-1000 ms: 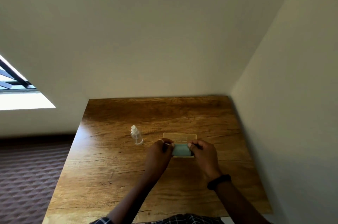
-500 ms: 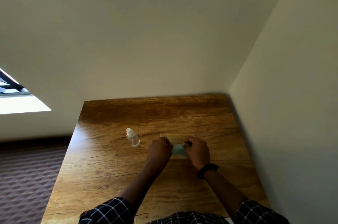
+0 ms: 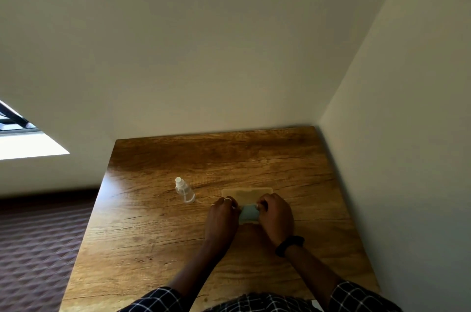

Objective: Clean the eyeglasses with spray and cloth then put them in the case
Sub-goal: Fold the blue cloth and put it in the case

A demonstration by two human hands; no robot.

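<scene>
On wooden table (image 3: 153, 235) wedged into a wall corner, has spray bottle (image 3: 184, 190) upright at left, apart yet within reach. Pinches, in curled left hand (image 3: 221, 217), one end of an apparent blue-grey cloth (image 3: 248, 213), in curled right hand (image 3: 276, 217) the other, just before the tan case (image 3: 247, 193); eyeglasses hidden, presumably wrapped inside for wiping.

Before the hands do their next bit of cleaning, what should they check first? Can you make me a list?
1. The pale blue-grey cloth is gripped: ok, the left hand and right hand pinch its two ends.
2. The small clear plastic spray bottle stands upright, apart from the hands: ok.
3. The flat tan rectangular case is close: ok, it lies just beyond the hands on the brown wooden table.
4. The eyeglasses are inside the cloth: cannot tell, hidden.
5. The case is open: cannot tell.
</scene>
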